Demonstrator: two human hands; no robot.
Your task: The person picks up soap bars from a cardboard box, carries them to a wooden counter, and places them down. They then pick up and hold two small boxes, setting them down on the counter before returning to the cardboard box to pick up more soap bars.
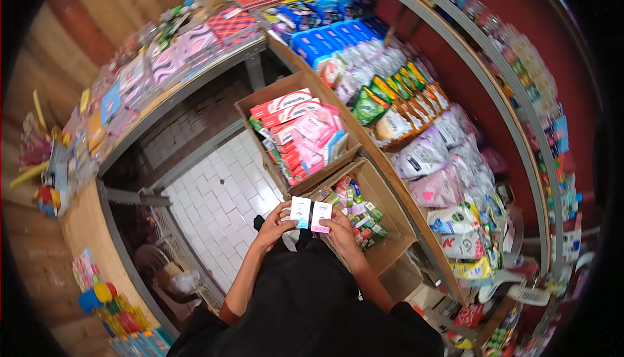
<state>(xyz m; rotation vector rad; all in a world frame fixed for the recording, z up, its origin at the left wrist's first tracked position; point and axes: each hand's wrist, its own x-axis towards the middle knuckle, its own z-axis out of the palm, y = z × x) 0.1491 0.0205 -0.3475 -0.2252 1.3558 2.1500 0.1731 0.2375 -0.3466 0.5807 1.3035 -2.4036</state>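
My left hand [273, 225] holds a small white and blue packet [300, 212] upright. Beside it, my right hand [337, 224] holds a small white and pink packet [320, 216]. The two packets are side by side, almost touching, above the near edge of a cardboard box [390, 211] full of small colourful packets. A second, larger cardboard box [273, 97] of red and pink packs stands just behind it on the tiled floor.
A long shelf [416, 181] on the right carries blue, white, green and pink bags. A counter [162, 97] at the left and back holds stacked packets. White floor tiles [221, 194] lie between them. My dark clothing fills the bottom.
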